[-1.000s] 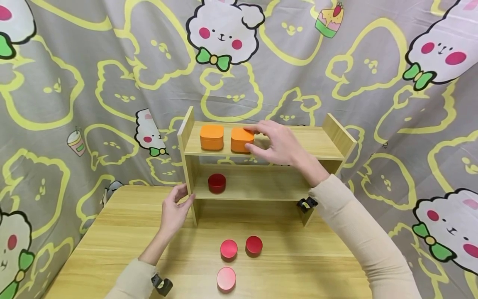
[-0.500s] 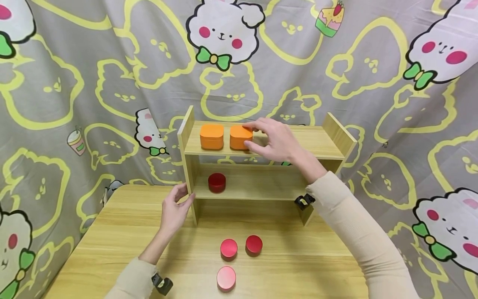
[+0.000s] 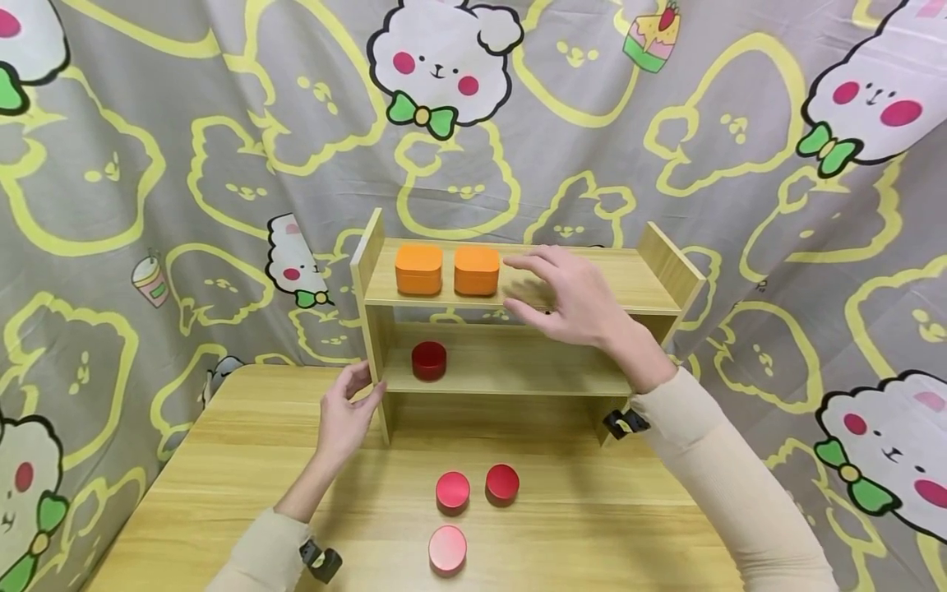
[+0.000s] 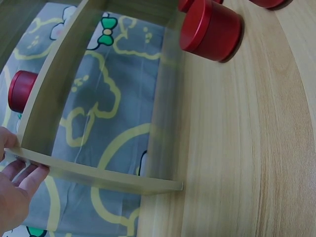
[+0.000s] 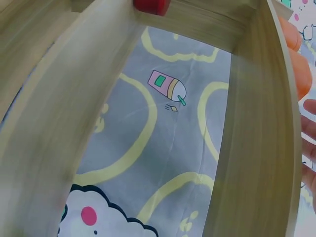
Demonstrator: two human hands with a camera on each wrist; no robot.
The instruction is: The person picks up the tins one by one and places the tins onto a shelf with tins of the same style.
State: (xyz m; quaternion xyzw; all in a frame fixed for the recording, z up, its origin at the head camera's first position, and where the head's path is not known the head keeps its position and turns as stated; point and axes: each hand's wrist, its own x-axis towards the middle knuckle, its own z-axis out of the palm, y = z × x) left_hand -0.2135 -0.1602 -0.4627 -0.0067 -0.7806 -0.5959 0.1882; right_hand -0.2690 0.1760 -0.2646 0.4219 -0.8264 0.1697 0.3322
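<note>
A wooden shelf unit [image 3: 518, 358] stands at the far side of the wood-grain worktop [image 3: 214, 469], in front of a grey curtain [image 3: 473, 160] printed with white cartoon animals and yellow outlines. On its upper shelf, towards the left, sit two orange rounded-square boxes side by side with a narrow gap: the left orange box [image 3: 418, 270] and the right orange box [image 3: 477, 270].

The right hand [image 3: 573, 298] is just right of the right orange box, apart from it, with thumb and fingers spread wide and nothing between them. The left hand [image 3: 348, 418] holds the edge of the unit's left side panel [image 3: 376, 345], the thumb on one side and fingers on the other.

A dark red round tin [image 3: 429, 361] stands near the left end of the shelf below. On the worktop nearer the person are three more round tins: a left red tin [image 3: 453, 491], a right red tin [image 3: 502, 483] and, nearest, a pink-topped tin [image 3: 447, 549].
</note>
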